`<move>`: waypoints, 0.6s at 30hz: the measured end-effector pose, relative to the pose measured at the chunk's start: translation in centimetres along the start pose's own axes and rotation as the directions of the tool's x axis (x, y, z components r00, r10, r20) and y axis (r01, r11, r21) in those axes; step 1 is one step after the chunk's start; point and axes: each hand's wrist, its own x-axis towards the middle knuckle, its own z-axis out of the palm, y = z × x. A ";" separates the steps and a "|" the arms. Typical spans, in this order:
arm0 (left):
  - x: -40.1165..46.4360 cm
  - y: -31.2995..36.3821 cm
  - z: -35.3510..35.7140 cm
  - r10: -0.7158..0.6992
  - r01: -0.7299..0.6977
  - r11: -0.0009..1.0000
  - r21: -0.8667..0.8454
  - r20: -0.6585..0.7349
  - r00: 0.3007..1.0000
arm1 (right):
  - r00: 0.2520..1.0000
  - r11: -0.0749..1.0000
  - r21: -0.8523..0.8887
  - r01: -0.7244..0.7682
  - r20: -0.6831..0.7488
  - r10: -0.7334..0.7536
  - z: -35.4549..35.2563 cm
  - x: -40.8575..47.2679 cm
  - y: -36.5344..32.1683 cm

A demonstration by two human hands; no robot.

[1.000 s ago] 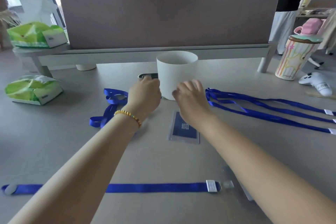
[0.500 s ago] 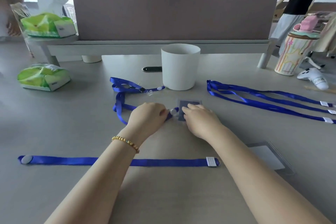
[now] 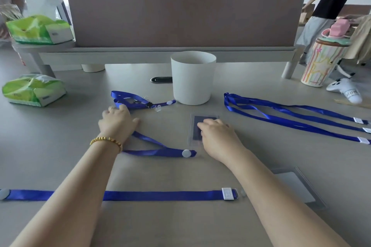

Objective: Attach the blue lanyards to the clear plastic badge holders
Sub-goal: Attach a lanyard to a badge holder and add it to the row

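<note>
Two hands work on the grey table (image 3: 60, 146) in the head view, the only view here. At about 11 o'clock from the table's middle, the left hand (image 3: 117, 121) lies palm down on a loose blue lanyard (image 3: 156, 151); its fingers are curled over the strap, but I cannot tell if they really pinch it. This strap runs out from under the hand to 5 o'clock and ends in a white snap button (image 3: 186, 153). At about 1 o'clock the right hand (image 3: 217, 136) rests on a clear badge holder (image 3: 195, 124) with a dark card inside, its fingers bent loosely on the plastic, pressing and not clasping.

Counting the lanyards, I see six. One is under the left hand, one is bunched (image 3: 130, 100) just behind that hand, one is laid flat (image 3: 160, 195) across the near edge at 6 o'clock, and three long ones (image 3: 291, 114) lie side by side at 3 o'clock (each ends in a white tag). Badge holders are two: the one under the right hand and a second holder (image 3: 297, 184) at 4 o'clock.

One white cup (image 3: 192, 78) stands at 12 o'clock. Two green tissue packs are at the left, one on the table (image 3: 32, 90) and one on the shelf (image 3: 40, 28).
</note>
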 end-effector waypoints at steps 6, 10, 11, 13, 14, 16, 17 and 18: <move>-1.9 1.4 0.4 0.198 -0.190 0.962 -0.198 0.023 0.980 | 1.000 1.000 0.002 -0.017 0.019 0.017 -0.1 -0.1 -0.1; -3.2 2.2 -0.8 0.338 -0.265 0.873 -0.409 0.118 0.934 | 0.999 0.986 0.163 -0.027 0.029 0.023 -1.5 -0.5 -0.4; -3.3 2.1 -1.0 0.355 -0.258 0.851 -0.458 0.138 0.925 | 0.999 0.972 0.233 -0.019 0.036 0.011 -1.9 -0.7 -0.8; -3.2 1.5 -1.2 0.323 -0.275 0.835 -0.477 0.021 0.946 | 0.997 0.939 0.342 0.030 0.061 -0.054 -2.5 -1.0 -1.8; -2.9 1.1 -1.2 0.273 -0.297 0.867 -0.400 -0.116 0.955 | 0.992 0.926 0.373 0.054 0.087 -0.092 -2.7 -1.3 -2.5; -2.3 0.3 -1.0 0.251 -0.306 0.938 -0.164 -0.287 0.924 | 0.975 0.926 0.369 0.077 0.167 -0.148 -2.9 -1.7 -4.1; -2.0 0.1 -0.9 0.284 -0.311 0.948 -0.070 -0.257 0.924 | 0.962 0.939 0.330 0.097 0.211 -0.174 -3.0 -1.9 -4.9; -1.7 0.0 -0.6 0.309 -0.314 0.949 -0.002 -0.166 0.936 | 0.947 0.949 0.287 0.128 0.250 -0.204 -3.0 -2.1 -5.6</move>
